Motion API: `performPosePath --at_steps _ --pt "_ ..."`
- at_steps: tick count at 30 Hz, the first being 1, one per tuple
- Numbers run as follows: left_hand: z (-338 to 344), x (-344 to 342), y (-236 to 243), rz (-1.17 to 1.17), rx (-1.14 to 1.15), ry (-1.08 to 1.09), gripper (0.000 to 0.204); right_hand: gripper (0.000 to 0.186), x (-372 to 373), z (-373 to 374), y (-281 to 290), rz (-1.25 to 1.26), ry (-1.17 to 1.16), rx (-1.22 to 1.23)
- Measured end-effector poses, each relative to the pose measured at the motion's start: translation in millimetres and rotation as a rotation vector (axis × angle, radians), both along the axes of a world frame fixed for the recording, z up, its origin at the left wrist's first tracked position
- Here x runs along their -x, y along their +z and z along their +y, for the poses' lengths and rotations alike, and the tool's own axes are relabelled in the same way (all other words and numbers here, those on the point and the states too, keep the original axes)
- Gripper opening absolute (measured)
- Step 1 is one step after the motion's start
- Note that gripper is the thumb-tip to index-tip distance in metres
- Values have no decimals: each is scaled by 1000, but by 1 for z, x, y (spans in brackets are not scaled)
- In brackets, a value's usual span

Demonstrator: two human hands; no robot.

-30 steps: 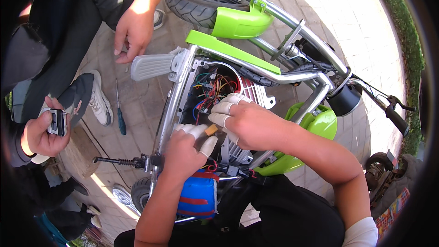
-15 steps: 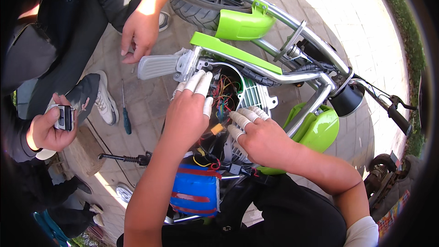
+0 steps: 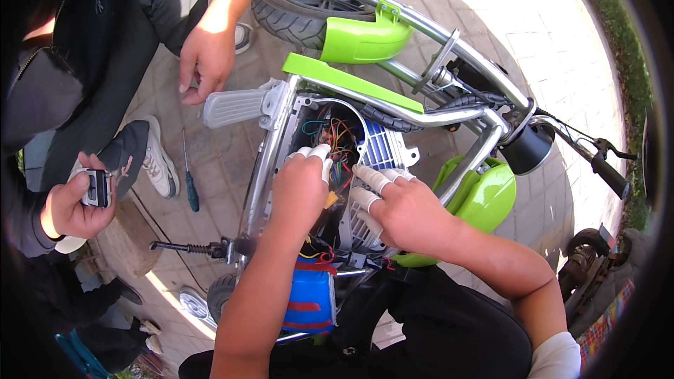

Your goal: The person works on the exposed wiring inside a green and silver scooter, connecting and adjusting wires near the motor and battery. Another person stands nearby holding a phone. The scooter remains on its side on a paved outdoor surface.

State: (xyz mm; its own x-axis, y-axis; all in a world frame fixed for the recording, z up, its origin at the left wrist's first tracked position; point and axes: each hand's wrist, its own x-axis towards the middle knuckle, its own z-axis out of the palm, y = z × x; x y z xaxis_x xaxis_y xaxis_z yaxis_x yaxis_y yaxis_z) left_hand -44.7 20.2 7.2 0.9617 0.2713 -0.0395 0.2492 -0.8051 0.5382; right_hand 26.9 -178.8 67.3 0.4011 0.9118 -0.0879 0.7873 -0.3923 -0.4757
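A small electric motorbike with lime-green panels (image 3: 351, 84) lies on its side before me, its silver housing (image 3: 284, 144) uncovered. Inside sits a tangle of coloured wires (image 3: 342, 137). My left hand (image 3: 302, 186), white covers on its fingers, reaches into this cavity with fingers bent together at the wires; their tips are partly hidden. Beside it a yellow connector (image 3: 331, 199) shows. My right hand (image 3: 400, 207), with similar finger covers, lies across the ribbed part (image 3: 386, 146) at the cavity's right edge, fingers stretched out, the index tip close to the wires.
A blue battery pack (image 3: 309, 300) with red tape lies near my legs. To the left, a person's hand holds a small camera-like device (image 3: 97, 188); their other hand (image 3: 208, 60) hangs near the footrest (image 3: 235, 108). A screwdriver (image 3: 191, 186) rests on the paving.
My left hand has moved from the housing's upper edge down and right to the wires, its fingers now more bent. My right hand stays nearly in place. The view has shifted slightly.
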Motion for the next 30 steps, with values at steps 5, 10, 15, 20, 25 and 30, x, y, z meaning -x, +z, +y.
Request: performPosePath --at_steps 5,10,15,20,25,30 --pt "4 -1 0 -63 117 51 26 28 -18 -12 -12 -39 -149 161" --pt "5 0 -3 -33 123 85 29 26 -21 -7 -11 -12 -139 236" --pt "6 6 -12 -102 103 73 31 22 -19 -5 -2 -75 -152 59" --pt "3 2 1 -151 -1 -7 35 18 -28 -6 -4 -60 -136 110" --pt "1 3 -4 -113 112 -88 37 21 -35 3 0 -69 -140 22" --pt "-7 -3 15 62 390 4 33 17 -52 20 3 -82 -127 -69"
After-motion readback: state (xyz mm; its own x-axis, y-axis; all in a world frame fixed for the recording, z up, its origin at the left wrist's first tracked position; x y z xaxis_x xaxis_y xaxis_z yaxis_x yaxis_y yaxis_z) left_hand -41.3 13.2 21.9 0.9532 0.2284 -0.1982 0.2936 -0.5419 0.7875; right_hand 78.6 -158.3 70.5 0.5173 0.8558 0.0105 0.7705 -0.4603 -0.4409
